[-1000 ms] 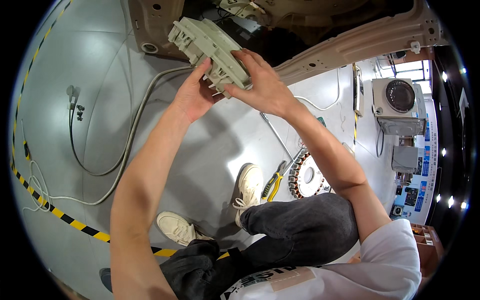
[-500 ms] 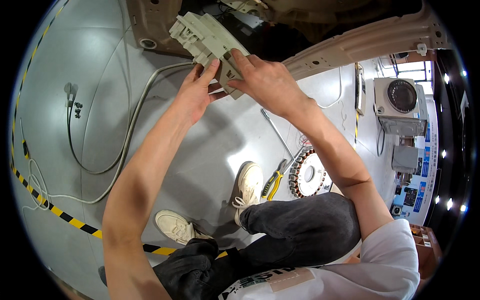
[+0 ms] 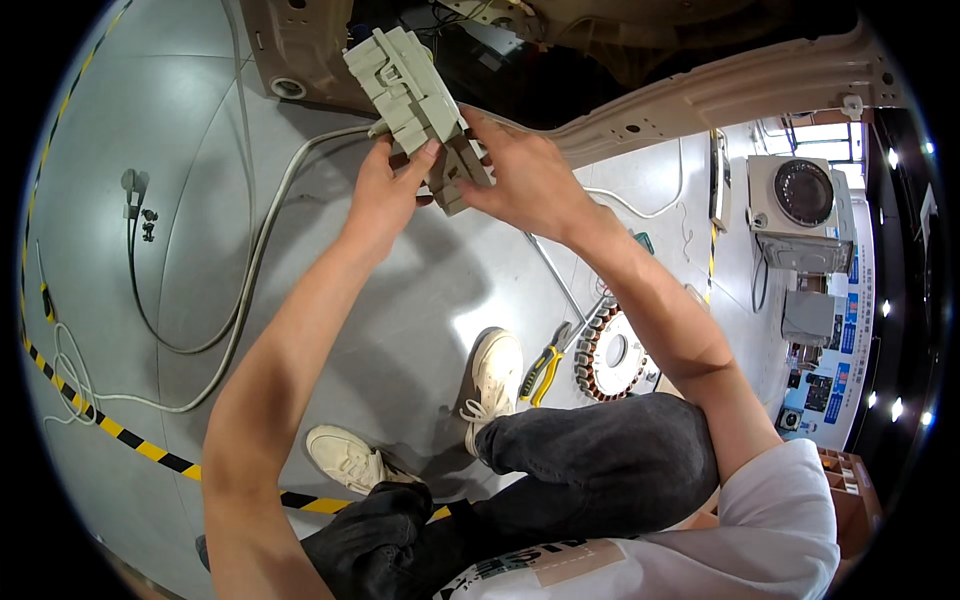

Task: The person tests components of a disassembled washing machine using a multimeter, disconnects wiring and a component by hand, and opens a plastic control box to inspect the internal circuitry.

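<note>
Between both hands I hold a pale grey-green moulded plastic housing point(image 3: 408, 95), tilted, just in front of the opening of a brown metal cabinet frame point(image 3: 640, 112). My left hand point(image 3: 385, 195) grips its near left side, thumb on top and fingers partly hidden beneath. My right hand point(image 3: 525, 180) closes on the near right end, fingers along the far edge and thumb on the near face. A grey cable point(image 3: 290, 180) runs up from the floor to the cabinet, passing behind the housing's left edge.
On the floor lie yellow-and-black pliers point(image 3: 545, 372), a long metal rod tool point(image 3: 556, 275) and a round motor stator point(image 3: 612, 352) with copper coils. A plug with a dark cord point(image 3: 131, 205) lies left. Striped floor tape point(image 3: 150, 450) borders the area. A front-load washing machine point(image 3: 800, 192) stands right.
The housing has turned in my hands, so more of its stepped side and near end faces me. My right hand has shifted slightly left and down, its fingers now along the edge.
</note>
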### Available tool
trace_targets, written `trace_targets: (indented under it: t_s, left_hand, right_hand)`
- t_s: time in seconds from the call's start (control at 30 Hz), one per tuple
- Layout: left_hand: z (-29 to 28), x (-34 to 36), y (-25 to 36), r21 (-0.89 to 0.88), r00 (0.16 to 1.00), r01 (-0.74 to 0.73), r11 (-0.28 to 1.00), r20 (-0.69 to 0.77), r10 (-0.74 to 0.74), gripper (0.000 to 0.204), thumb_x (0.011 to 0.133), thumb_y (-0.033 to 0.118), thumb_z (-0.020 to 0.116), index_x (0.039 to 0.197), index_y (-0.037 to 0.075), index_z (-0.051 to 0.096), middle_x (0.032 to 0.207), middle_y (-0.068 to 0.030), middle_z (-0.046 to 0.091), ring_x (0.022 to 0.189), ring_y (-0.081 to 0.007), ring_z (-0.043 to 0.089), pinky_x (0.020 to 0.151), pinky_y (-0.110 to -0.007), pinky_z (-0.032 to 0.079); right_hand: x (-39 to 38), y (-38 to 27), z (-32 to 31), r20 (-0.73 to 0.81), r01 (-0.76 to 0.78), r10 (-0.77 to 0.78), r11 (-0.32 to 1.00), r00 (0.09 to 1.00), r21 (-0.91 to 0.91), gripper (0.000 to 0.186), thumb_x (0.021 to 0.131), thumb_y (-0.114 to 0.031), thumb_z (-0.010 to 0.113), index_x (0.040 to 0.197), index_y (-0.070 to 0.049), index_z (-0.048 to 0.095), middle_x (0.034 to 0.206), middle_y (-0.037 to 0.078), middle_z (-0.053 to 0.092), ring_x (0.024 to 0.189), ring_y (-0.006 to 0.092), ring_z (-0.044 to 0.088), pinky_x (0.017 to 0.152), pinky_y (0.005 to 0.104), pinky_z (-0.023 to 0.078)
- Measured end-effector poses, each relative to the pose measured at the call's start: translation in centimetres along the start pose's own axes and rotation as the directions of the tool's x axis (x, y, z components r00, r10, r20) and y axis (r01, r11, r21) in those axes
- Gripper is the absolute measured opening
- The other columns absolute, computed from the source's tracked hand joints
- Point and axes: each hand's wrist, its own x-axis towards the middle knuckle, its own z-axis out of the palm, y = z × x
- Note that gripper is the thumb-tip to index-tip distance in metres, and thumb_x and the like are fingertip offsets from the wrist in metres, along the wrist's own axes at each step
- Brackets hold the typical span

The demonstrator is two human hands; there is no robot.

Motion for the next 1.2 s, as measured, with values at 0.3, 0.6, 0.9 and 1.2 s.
trace_targets:
  t_s: [0.3, 0.6, 0.9, 1.2]
  left_hand:
    - [0.3, 0.3, -0.5, -0.002, 0.998, 0.041, 0.999, -0.039, -0.041, 0.046, 0.092, 0.029, 0.062, 0.125, 0.002, 0.045, 0.108, -0.0111, 0.061, 0.099, -0.0192, 0.061, 0.077, -0.035, 0.053]
    - [-0.2, 0.6, 0.3, -0.028, 0.996, 0.076, 0.997, -0.046, -0.077, 0.085, 0.083, 0.027, 0.073, 0.144, 0.01, 0.016, 0.128, -0.0102, 0.05, 0.105, -0.0217, 0.059, 0.082, -0.039, 0.05]
    - [-2.6, 1.6, 1.4, -0.061, 0.988, -0.017, 0.998, 0.152, 0.026, 0.087, 0.081, 0.012, 0.071, 0.145, 0.016, 0.013, 0.136, -0.0092, 0.042, 0.116, -0.022, 0.052, 0.087, -0.042, 0.05]
    - [-1.3, 0.8, 2.5, 0.002, 0.994, 0.021, 1.0, 0.105, -0.021, 0.087, 0.08, 0.011, 0.074, 0.144, 0.013, 0.016, 0.129, -0.0082, 0.048, 0.112, -0.0209, 0.054, 0.084, -0.039, 0.051]
  right_hand:
    - [1.3, -1.6, 1.2, -0.027, -0.216, 0.215, 0.976, 0.976, -0.017, 0.055, 0.077, -0.024, 0.064, 0.12, 0.005, 0.047, 0.087, 0.022, 0.066, 0.078, 0.0384, 0.065, 0.068, 0.0448, 0.052]
    - [2.2, -0.7, 1.3, -0.048, -0.166, 0.165, 0.986, 0.985, -0.029, 0.047, 0.079, -0.021, 0.058, 0.117, 0.006, 0.048, 0.082, 0.022, 0.066, 0.079, 0.0376, 0.065, 0.069, 0.0438, 0.052]
    - [3.7, -1.1, -0.3, 0.112, -0.155, 0.155, 0.988, 0.982, -0.007, 0.05, 0.075, -0.022, 0.063, 0.112, 0.009, 0.051, 0.072, 0.022, 0.065, 0.072, 0.0387, 0.065, 0.068, 0.0419, 0.051]
    - [4.4, 0.0, -1.5, -0.033, -0.086, 0.089, 0.993, 0.995, 0.083, 0.064, 0.079, -0.042, 0.067, 0.119, 0.006, 0.054, 0.086, 0.023, 0.067, 0.081, 0.0365, 0.066, 0.075, 0.0409, 0.052]
